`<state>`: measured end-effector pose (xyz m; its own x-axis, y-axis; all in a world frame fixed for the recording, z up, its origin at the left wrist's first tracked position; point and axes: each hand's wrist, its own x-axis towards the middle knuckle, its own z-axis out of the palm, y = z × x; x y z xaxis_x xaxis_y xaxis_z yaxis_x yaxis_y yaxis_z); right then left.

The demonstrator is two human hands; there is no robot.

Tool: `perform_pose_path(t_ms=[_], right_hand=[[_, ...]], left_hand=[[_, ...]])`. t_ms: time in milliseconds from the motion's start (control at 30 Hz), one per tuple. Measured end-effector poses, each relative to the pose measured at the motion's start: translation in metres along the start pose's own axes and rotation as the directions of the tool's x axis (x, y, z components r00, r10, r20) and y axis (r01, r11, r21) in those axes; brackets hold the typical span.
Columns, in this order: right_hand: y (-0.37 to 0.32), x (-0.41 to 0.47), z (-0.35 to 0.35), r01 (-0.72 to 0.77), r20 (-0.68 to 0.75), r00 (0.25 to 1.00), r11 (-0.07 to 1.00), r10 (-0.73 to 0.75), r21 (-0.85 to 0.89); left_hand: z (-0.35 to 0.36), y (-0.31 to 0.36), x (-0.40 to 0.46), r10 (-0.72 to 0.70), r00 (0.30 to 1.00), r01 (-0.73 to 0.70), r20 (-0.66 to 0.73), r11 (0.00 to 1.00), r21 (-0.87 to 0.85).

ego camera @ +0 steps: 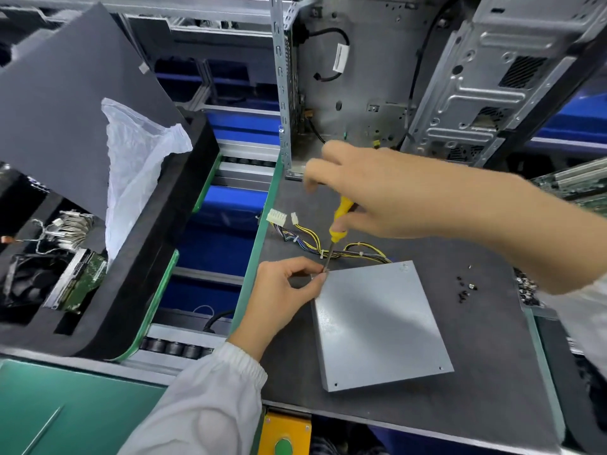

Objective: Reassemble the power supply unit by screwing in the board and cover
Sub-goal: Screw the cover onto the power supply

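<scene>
I am looking down at my two hands over the dark mat (427, 399). The power supply unit (377, 323) is lying flat on the mat, near the middle, with its grey cover facing up. My right hand (377, 195) is reaching in from the right, up above the far left corner of the box. Its fingers are curling round the top of the yellow screwdriver (338, 221), and the thumb is pressing on the handle lower down. The screwdriver is standing almost straight up, leaning a little, and its thin metal tip is pointing down at that far left corner of the cover. My left hand (282, 290) is coming in from the near left, with the white sleeve (210, 399) behind it. Its thumb and first finger are pinching together right at the tip of the screwdriver, at the corner of the box. I cannot tell if a screw is between them, it is too small to see. The other fingers are curling loosely under the hand. A bunch of wires (315, 241) with white plugs is running out from the far side of the box toward the left. Some small black screws (464, 289) are lying on the mat to the right of the box. A computer case (361, 77) is standing on the far side of the mat.
</scene>
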<state>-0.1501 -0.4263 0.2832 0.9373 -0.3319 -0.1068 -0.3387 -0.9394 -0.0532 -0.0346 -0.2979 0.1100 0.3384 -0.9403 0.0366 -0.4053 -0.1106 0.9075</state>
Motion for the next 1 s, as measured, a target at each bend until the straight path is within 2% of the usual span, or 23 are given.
perform_pose_path(t_ms=[33, 100, 167, 200, 233, 300, 367, 467, 500, 567, 667, 733, 767, 833, 867, 933, 1000], right_hand=[[0.0, 0.001, -0.005, 0.062, 0.074, 0.995, 0.996, -0.067, 0.066], [-0.002, 0.003, -0.01, 0.102, 0.17, 0.98, 0.994, -0.109, 0.05], [-0.004, 0.004, -0.009, 0.093, 0.116, 0.99, 0.993, -0.085, -0.067], [-0.006, 0.005, -0.008, 0.087, 0.058, 0.995, 0.979, -0.078, -0.182], [-0.008, 0.006, -0.009, 0.072, 0.024, 0.997, 0.948, -0.068, -0.311], [-0.012, 0.008, -0.013, 0.054, -0.008, 0.998, 0.902, -0.063, -0.428], [-0.01, 0.009, -0.013, 0.101, 0.015, 0.995, 0.917, -0.103, -0.385], [-0.006, 0.012, -0.013, 0.268, 0.173, 0.956, 0.948, -0.238, -0.174], [-0.007, 0.012, -0.014, 0.287, 0.214, 0.945, 0.943, -0.249, -0.17], [-0.011, 0.01, -0.007, 0.249, 0.201, 0.96, 0.926, -0.196, -0.284], [-0.017, 0.005, -0.001, 0.105, 0.014, 0.994, 0.88, -0.111, -0.463], [-0.013, 0.001, 0.0, 0.051, -0.012, 0.998, 0.931, -0.059, -0.36], [-0.01, 0.0, -0.002, 0.07, 0.034, 0.997, 0.967, -0.063, -0.244], [-0.002, -0.001, -0.008, 0.17, 0.144, 0.976, 0.985, -0.163, -0.04], [0.001, -0.001, -0.011, 0.213, 0.17, 0.964, 0.977, -0.207, -0.019], [0.002, -0.001, -0.015, 0.205, 0.159, 0.97, 0.972, -0.186, -0.112], [-0.005, 0.002, -0.014, 0.122, 0.08, 0.992, 0.939, -0.101, -0.321]], left_hand=[[-0.001, 0.001, 0.0, -0.006, 1.0, 0.006, 0.002, 1.0, 0.007], [-0.002, 0.002, 0.001, -0.024, 1.0, 0.024, 0.011, 1.0, 0.003], [-0.002, 0.003, 0.001, -0.029, 0.999, 0.029, 0.022, 1.0, 0.002], [-0.002, 0.003, 0.001, -0.033, 0.999, 0.033, 0.02, 0.999, 0.003], [-0.003, 0.004, 0.001, -0.036, 0.999, 0.036, 0.016, 0.999, 0.008], [-0.004, 0.005, 0.001, -0.019, 1.0, 0.019, 0.009, 1.0, 0.017], [-0.005, 0.006, 0.002, -0.005, 1.0, 0.004, 0.019, 1.0, 0.025], [-0.008, 0.007, 0.005, -0.027, 0.999, 0.025, 0.045, 0.999, 0.042], [-0.008, 0.007, 0.006, -0.03, 0.998, 0.028, 0.051, 0.998, 0.049], [-0.007, 0.01, 0.007, -0.03, 0.998, 0.026, 0.055, 0.998, 0.057], [-0.003, 0.012, 0.007, -0.034, 0.999, 0.032, 0.032, 0.999, 0.043], [-0.002, 0.012, 0.006, -0.042, 0.999, 0.042, 0.024, 0.999, 0.015], [-0.002, 0.012, 0.006, -0.038, 0.999, 0.038, 0.026, 0.999, 0.01], [-0.004, 0.011, 0.006, -0.032, 0.999, 0.031, 0.037, 0.999, 0.023], [-0.005, 0.012, 0.007, -0.03, 0.998, 0.029, 0.048, 0.999, 0.027], [-0.007, 0.014, 0.008, 0.0, 0.997, -0.003, 0.077, 0.999, 0.037], [-0.008, 0.016, 0.009, 0.064, 0.995, -0.068, 0.073, 0.997, 0.047]])
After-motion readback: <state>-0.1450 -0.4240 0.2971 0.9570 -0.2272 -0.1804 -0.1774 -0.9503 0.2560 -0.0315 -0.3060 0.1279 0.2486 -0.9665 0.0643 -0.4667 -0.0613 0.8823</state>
